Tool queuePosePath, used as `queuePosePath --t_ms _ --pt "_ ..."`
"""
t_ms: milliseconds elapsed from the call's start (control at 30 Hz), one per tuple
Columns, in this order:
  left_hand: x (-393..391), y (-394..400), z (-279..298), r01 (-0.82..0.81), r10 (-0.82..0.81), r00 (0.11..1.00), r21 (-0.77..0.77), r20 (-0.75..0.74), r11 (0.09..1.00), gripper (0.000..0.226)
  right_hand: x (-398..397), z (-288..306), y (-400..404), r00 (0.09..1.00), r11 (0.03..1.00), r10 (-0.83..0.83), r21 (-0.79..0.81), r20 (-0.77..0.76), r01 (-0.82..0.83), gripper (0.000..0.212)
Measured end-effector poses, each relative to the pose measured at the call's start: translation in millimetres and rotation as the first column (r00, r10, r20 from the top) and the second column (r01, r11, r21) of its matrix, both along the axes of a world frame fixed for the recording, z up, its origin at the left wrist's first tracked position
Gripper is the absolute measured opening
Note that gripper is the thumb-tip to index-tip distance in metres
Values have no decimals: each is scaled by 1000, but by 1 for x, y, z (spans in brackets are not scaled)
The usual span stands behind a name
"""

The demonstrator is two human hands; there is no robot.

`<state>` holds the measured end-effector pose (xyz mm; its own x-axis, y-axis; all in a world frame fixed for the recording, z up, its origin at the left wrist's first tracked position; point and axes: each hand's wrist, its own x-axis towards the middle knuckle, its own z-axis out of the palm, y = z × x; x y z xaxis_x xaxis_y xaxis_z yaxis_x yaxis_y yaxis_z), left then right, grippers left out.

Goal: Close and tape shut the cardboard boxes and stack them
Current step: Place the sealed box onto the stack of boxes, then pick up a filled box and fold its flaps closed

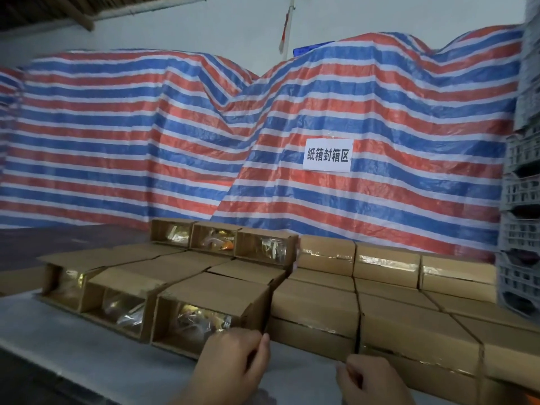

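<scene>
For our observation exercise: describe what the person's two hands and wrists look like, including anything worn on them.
Both the left hand and the right hand are bare: no gloves, rings, watch or bracelet show. No sleeve reaches the visible wrists. Fingernails look short and unpainted. The forearms are cut off by the frame's lower edge.

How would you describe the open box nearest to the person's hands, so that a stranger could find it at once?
Start at the striped tarpaulin with its white paper sign, then look down to the rows of cardboard boxes on the table. In the front row, the open box just above the left hand is the one. Unlike the taped boxes to its right, its end is open and shows shiny plastic bags.
</scene>
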<state>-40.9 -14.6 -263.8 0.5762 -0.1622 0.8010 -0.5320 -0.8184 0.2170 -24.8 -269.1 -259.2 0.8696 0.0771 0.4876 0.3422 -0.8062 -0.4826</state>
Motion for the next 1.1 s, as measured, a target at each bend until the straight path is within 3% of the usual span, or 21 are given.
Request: queuePosePath --t_ms 233,333,467,567,700,800,933,1100 --pt "-5 1 3 -2 11 985 -48 172 999 36 -7 5 13 998 999 41 -20 55 -40 38" --pt "1 3 15 17 -8 988 -57 155 998 30 4 29 25 987 996 89 -39 132 -84 29" --pt "28 12 58 9 -1 994 -77 111 997 26 42 83 57 960 988 148 -78 239 -133 35" --pt "64 22 98 -64 71 979 -44 192 997 18 80 121 82 911 973 230 -112 343 -203 24" --pt "131 37 142 -207 205 959 -9 197 978 15 144 160 98 913 970 207 -198 353 -143 10" --pt "183 48 166 -326 303 936 114 181 939 29 190 177 101 932 968 169 -234 321 -94 42" --pt "236 59 182 -430 412 903 250 123 868 34 239 191 104 933 963 184 -247 309 -108 58" --pt "286 66 187 -499 523 848 463 86 733 59 285 195 111 961 905 163 -422 223 -56 85"
